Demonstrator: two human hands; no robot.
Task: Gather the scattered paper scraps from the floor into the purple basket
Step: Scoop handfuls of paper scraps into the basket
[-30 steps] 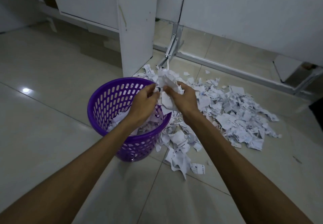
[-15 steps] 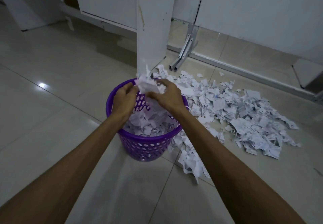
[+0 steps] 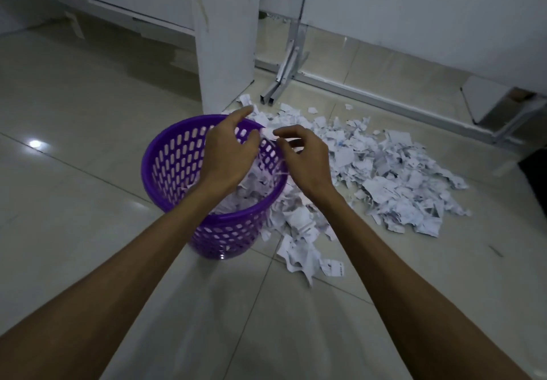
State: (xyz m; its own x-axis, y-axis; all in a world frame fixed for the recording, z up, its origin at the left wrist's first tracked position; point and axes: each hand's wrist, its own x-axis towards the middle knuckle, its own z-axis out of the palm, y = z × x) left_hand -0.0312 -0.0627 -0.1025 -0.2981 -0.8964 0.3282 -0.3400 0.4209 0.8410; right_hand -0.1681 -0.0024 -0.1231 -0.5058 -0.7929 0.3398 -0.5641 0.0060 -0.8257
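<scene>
Both hands, left hand [image 3: 228,154] & right hand [image 3: 302,157], now over the purple basket [image 3: 165,169], fingers spread — the wad held 0.5 s ago dropped in. Most paper scraps [image 3: 393,184] remain on floor beside basket.

No readable text — only print too small to make out

The torn paper scraps [image 3: 381,172] on the floor carry dark printed marks and a few bluish smudges, yet no word, number or logo resolves on any of them. One scrap [image 3: 334,267] lying apart at the near edge of the pile shows a short block of dark print — blurred, with no letter legible. The scraps inside the purple basket [image 3: 165,172] are just as unreadable, and the basket itself bears no visible label or brand. The white panels [image 3: 228,39] behind show no sign or lettering.
</scene>
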